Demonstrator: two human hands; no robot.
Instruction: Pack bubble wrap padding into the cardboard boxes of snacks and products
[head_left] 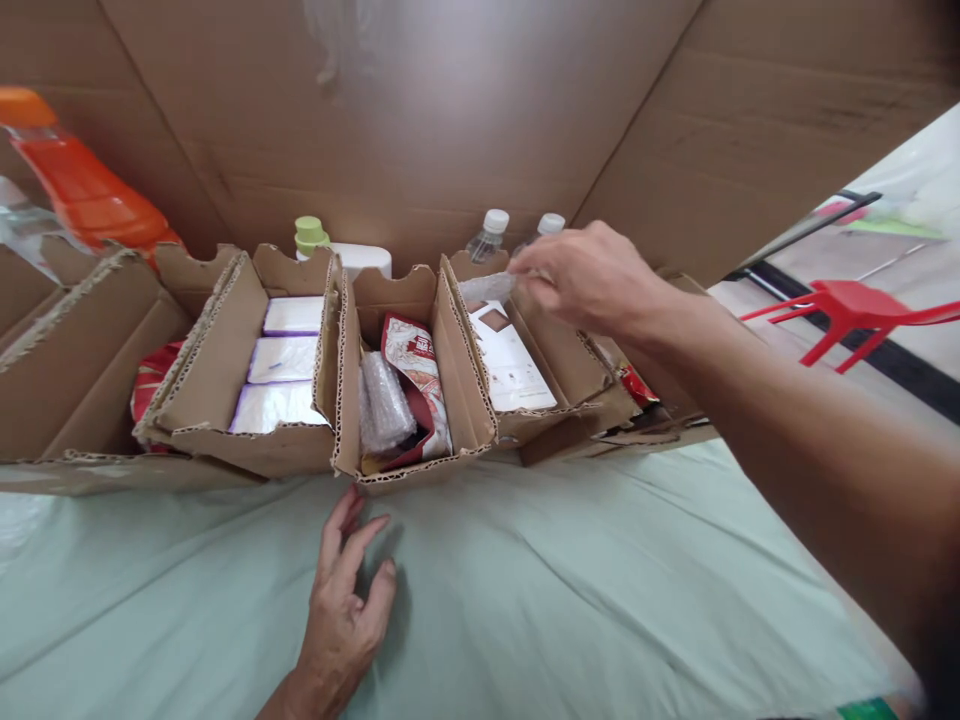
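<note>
My right hand (pixel 585 275) is closed in a pinch on a piece of clear, whitish plastic wrap (pixel 486 290), above a cut-down cardboard box (pixel 574 355). Under it in that box lies a white printed box (pixel 514 365). My left hand (pixel 349 590) is empty with its fingers apart, over the green cloth (pixel 585 560), just in front of the middle cardboard box (pixel 472 420). That middle box holds a bubble-wrapped item (pixel 384 402) and a red and white printed pouch (pixel 420 370).
Left of the middle stands a box with several white packs (pixel 281 360); farther left is an orange bottle (pixel 90 190). Behind are a green-capped white bottle (pixel 360 260) and a clear white-capped bottle (pixel 487 238). A cardboard wall (pixel 262 120) rises behind. A red stool (pixel 855 300) stands right.
</note>
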